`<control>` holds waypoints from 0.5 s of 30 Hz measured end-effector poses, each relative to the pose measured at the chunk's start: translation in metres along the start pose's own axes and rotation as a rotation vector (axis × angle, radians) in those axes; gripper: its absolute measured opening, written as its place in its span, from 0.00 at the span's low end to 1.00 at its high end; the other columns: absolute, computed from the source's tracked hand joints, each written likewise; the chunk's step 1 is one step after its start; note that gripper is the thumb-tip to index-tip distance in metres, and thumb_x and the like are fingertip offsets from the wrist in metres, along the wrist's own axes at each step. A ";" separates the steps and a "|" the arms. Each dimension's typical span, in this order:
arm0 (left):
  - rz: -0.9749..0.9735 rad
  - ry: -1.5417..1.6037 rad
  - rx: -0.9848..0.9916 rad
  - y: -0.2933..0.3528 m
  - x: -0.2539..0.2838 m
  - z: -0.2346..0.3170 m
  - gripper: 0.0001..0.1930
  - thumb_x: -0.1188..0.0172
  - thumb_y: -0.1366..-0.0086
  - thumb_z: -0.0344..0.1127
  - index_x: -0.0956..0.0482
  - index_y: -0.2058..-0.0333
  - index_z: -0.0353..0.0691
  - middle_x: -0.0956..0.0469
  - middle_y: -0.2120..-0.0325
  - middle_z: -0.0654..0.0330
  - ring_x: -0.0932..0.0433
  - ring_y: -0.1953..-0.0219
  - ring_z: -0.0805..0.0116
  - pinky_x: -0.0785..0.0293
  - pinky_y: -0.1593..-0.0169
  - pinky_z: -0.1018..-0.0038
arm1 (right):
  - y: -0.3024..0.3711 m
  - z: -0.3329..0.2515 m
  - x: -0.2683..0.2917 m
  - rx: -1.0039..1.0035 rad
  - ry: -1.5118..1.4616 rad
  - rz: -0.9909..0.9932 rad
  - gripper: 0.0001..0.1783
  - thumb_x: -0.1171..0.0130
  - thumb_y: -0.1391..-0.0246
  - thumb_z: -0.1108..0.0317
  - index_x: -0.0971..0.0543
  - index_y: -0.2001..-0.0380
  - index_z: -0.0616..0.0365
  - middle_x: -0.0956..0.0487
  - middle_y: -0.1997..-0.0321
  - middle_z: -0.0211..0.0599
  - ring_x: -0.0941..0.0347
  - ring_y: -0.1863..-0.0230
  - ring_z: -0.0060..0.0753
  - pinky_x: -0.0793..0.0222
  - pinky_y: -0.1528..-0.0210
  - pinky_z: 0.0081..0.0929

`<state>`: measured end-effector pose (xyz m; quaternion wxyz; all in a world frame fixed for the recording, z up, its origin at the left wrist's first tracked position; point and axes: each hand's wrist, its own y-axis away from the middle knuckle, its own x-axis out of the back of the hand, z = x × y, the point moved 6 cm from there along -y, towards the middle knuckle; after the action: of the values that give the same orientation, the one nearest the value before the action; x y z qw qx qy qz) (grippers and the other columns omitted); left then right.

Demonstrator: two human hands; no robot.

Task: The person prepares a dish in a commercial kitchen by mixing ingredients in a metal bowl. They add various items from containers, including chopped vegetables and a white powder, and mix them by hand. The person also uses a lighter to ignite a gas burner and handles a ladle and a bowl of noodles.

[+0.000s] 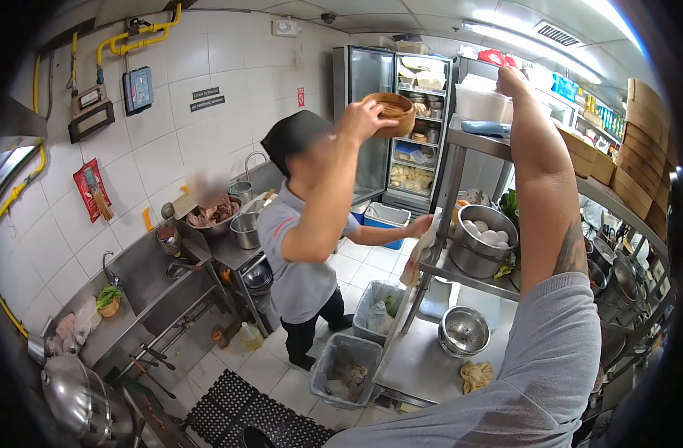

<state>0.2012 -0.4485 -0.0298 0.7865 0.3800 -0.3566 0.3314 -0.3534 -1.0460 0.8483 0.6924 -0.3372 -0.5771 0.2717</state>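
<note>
Though unclear if apart or clamped, right-hand fingers (pixel 508 75) just beside a red item (pixel 492 57).

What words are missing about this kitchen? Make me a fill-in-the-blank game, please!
1. The person's right hand is up beside a bright item coloured ____.
2. The co-worker's raised hand holds a round container coloured ____.
3. The co-worker's cap is ____.

Missing words: red; brown; black.

Left of the raised right hand (pixel 511 81), a white tub (pixel 477 106) blocks passage; stacked wooden steamers (pixel 643 142) wall off the far right. Below, bare bench (pixel 410 364) lies open left of a metal bowl (pixel 464 332).
</note>
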 end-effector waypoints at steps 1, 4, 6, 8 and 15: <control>0.004 -0.001 0.007 0.001 0.001 -0.002 0.15 0.46 0.42 0.36 0.22 0.61 0.29 0.22 0.65 0.41 0.23 0.62 0.51 0.27 0.56 0.59 | 0.004 -0.005 0.000 0.007 0.006 -0.014 0.11 0.44 0.51 0.69 0.17 0.65 0.60 0.19 0.60 0.53 0.22 0.54 0.51 0.27 0.53 0.44; -0.002 -0.006 0.012 0.001 -0.003 -0.006 0.15 0.46 0.42 0.36 0.22 0.61 0.29 0.22 0.65 0.41 0.23 0.62 0.50 0.27 0.56 0.59 | 0.006 -0.002 -0.003 0.015 0.017 -0.033 0.11 0.40 0.51 0.66 0.17 0.66 0.61 0.19 0.61 0.53 0.22 0.55 0.52 0.27 0.54 0.43; -0.014 -0.002 0.004 -0.001 -0.007 -0.003 0.16 0.47 0.42 0.36 0.22 0.61 0.29 0.22 0.65 0.41 0.23 0.62 0.49 0.27 0.56 0.58 | -0.002 0.015 -0.007 0.014 0.052 -0.030 0.11 0.38 0.51 0.65 0.17 0.66 0.61 0.19 0.61 0.54 0.22 0.55 0.52 0.26 0.54 0.43; -0.028 0.002 0.001 -0.002 -0.013 -0.005 0.16 0.47 0.42 0.36 0.22 0.61 0.29 0.22 0.64 0.40 0.23 0.62 0.49 0.27 0.56 0.58 | -0.011 0.031 -0.011 0.009 0.107 -0.033 0.11 0.37 0.51 0.65 0.17 0.66 0.61 0.19 0.61 0.54 0.21 0.55 0.52 0.26 0.54 0.43; 0.016 -0.011 0.068 0.009 0.000 -0.041 0.16 0.49 0.43 0.36 0.22 0.61 0.30 0.22 0.64 0.39 0.23 0.61 0.47 0.27 0.55 0.57 | -0.011 0.001 -0.020 -0.028 -0.070 -0.057 0.14 0.33 0.61 0.69 0.17 0.67 0.60 0.19 0.60 0.54 0.21 0.56 0.52 0.26 0.54 0.42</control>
<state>0.2066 -0.4100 -0.0450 0.7683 0.4056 -0.3527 0.3476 -0.3582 -1.0678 0.8450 0.6743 -0.3206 -0.6141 0.2556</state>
